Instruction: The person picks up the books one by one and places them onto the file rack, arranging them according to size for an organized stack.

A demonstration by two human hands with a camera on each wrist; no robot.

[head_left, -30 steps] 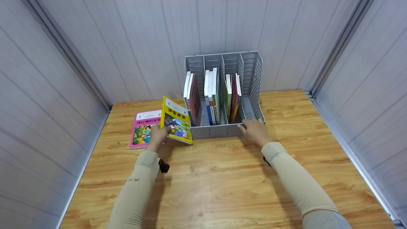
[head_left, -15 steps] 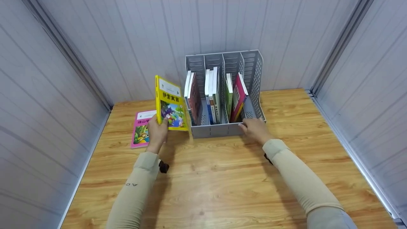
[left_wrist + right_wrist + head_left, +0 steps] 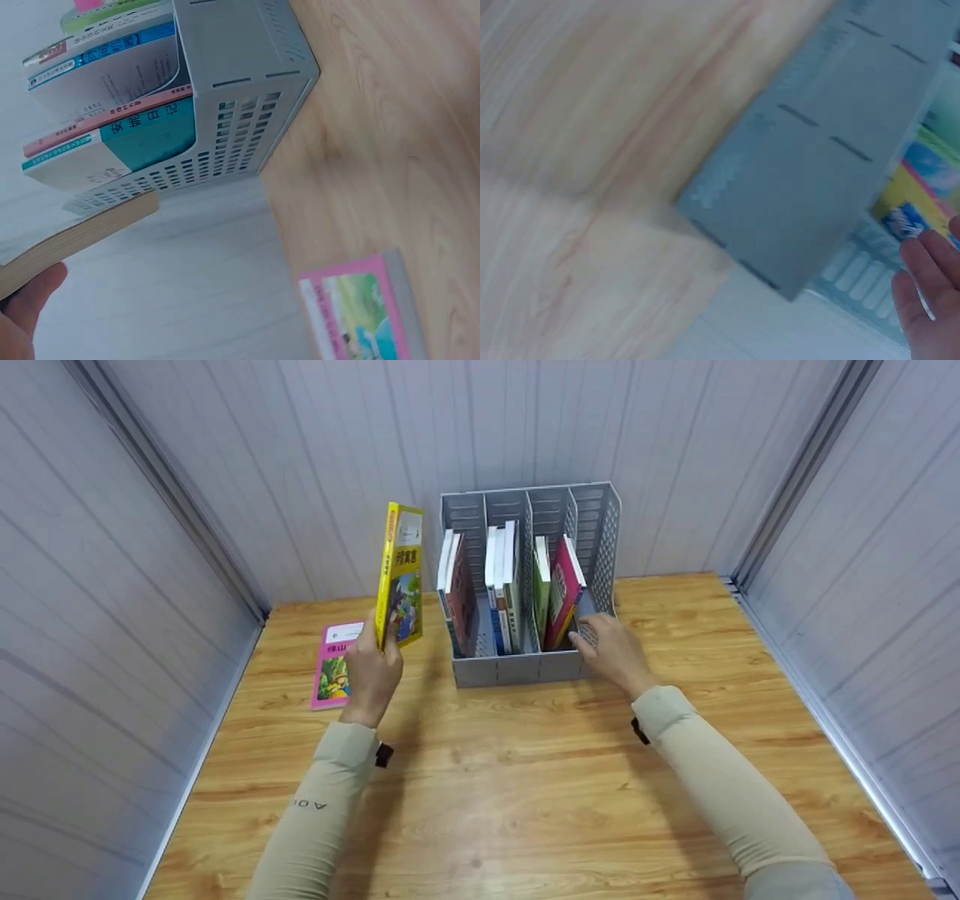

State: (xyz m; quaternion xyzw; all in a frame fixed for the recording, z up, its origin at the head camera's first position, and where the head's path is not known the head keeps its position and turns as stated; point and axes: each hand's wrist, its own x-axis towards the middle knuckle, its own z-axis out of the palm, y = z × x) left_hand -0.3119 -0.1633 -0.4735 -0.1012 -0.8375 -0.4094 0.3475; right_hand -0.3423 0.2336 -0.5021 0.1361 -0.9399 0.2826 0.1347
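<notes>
My left hand (image 3: 373,675) grips the lower end of a yellow book (image 3: 405,577), held upright in the air left of the grey book rack (image 3: 517,669). In the left wrist view, the page edge of this book (image 3: 82,231) shows beside the thumb. My right hand (image 3: 616,655) is at the front of the rack's rightmost compartment, its fingers extended and holding nothing. Close to those fingers, a magenta book (image 3: 564,589) leans rightward in the third compartment. A pink book (image 3: 328,679) lies flat on the table, partly hidden behind my left hand.
Several books stand in the rack, among them a reddish-brown one (image 3: 462,600) at left, white ones (image 3: 510,577) in the second compartment and a green one (image 3: 541,585) in the third. Panelled walls (image 3: 345,450) enclose the wooden table (image 3: 487,780) at the back and sides.
The yellow book has risen from above the pink book and turned upright, spine toward me. The magenta book has tipped right. My right hand has left the rack's front edge and moved slightly inward.
</notes>
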